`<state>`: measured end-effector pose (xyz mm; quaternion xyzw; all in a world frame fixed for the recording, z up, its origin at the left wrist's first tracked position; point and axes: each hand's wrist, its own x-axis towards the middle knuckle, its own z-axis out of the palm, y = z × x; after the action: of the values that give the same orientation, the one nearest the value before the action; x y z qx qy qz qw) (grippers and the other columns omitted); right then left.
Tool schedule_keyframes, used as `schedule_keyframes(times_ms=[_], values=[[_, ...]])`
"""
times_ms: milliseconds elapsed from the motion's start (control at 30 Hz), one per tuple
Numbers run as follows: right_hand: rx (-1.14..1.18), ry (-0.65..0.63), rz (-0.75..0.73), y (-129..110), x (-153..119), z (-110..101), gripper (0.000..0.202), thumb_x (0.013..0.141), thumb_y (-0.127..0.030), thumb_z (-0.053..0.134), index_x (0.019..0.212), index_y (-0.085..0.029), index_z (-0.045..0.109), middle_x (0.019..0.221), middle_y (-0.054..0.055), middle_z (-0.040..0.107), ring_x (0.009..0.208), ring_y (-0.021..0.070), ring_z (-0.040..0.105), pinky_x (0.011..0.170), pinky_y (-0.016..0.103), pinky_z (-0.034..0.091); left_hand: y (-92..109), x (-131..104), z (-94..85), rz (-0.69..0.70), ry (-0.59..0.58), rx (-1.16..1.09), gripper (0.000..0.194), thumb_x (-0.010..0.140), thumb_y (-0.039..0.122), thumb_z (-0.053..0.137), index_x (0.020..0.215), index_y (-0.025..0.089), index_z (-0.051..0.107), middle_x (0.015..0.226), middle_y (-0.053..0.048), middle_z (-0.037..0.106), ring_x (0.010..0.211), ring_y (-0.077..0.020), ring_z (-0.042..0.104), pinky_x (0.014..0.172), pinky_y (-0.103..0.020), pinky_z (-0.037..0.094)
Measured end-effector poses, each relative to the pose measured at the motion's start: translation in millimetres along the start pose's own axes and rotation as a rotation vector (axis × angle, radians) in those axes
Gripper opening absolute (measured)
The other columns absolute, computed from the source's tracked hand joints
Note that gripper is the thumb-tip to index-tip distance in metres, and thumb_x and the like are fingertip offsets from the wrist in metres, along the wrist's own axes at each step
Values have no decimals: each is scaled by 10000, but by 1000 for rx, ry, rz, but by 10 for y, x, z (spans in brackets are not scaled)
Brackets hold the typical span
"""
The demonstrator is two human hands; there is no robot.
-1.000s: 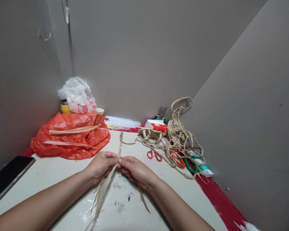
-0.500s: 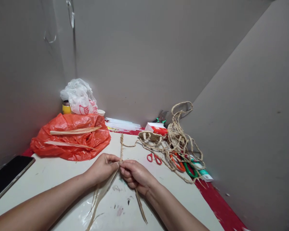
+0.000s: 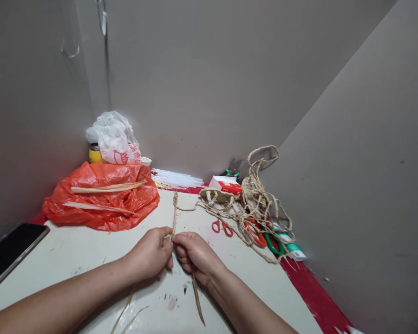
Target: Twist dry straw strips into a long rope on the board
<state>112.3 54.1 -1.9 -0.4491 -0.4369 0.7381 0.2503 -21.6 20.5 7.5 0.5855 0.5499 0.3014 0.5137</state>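
A thin straw-coloured braided cord (image 3: 174,215) runs down the white board from its far edge to my fingers. My left hand (image 3: 152,253) is closed at the cord's near end, thumb and fingers pinching it. Right beside it, my right hand (image 3: 195,255) is closed too, its fingertips pinching the same spot, with a dry fibre strip (image 3: 198,301) hanging out below the palm. More loose strips (image 3: 122,311) trail beneath my left forearm. What exactly lies between the fingertips is mostly hidden.
Left stands a red plastic bag (image 3: 101,215) bearing two pale strips, with a phone (image 3: 12,253) nearer me. Behind are a white bag (image 3: 113,134) and a yellow jar (image 3: 95,154). Tangled rope (image 3: 259,195), red-handled scissors (image 3: 222,228) and a tube (image 3: 296,252) lie right.
My left hand has turned and curled its fingers further, and it sits slightly lower. The broad strip that hung below it is now largely out of sight. My right hand has barely moved.
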Motion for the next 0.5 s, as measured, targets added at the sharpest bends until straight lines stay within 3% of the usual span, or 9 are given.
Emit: schedule_keyframes(times_ms=[167, 333, 500], values=[[-21, -13, -60, 38, -3, 22, 286, 691, -346, 571, 506, -173, 440, 351, -95, 311, 292, 23, 165, 310, 204, 63, -4, -77, 91, 141, 150, 151, 158, 771, 168, 402, 819, 186, 551, 561, 1, 596, 421, -111, 497, 465, -204, 316], [-19, -3, -75, 60, -6, -21, 278, 669, -371, 622, 548, -164, 483, 358, -104, 299, 296, 23, 149, 304, 202, 75, 22, -44, -54, 147, 128, 170, 190, 696, 207, 540, 849, 170, 645, 566, -7, 612, 492, -151, 531, 489, -225, 314], [-27, -9, -59, 15, -36, -59, 248, 668, -369, 634, 682, -125, 590, 393, -106, 310, 316, 22, 156, 308, 194, 85, 38, 102, -229, 147, 375, 18, 291, 678, 265, 585, 928, 143, 670, 703, -36, 650, 649, -170, 572, 616, -242, 392]])
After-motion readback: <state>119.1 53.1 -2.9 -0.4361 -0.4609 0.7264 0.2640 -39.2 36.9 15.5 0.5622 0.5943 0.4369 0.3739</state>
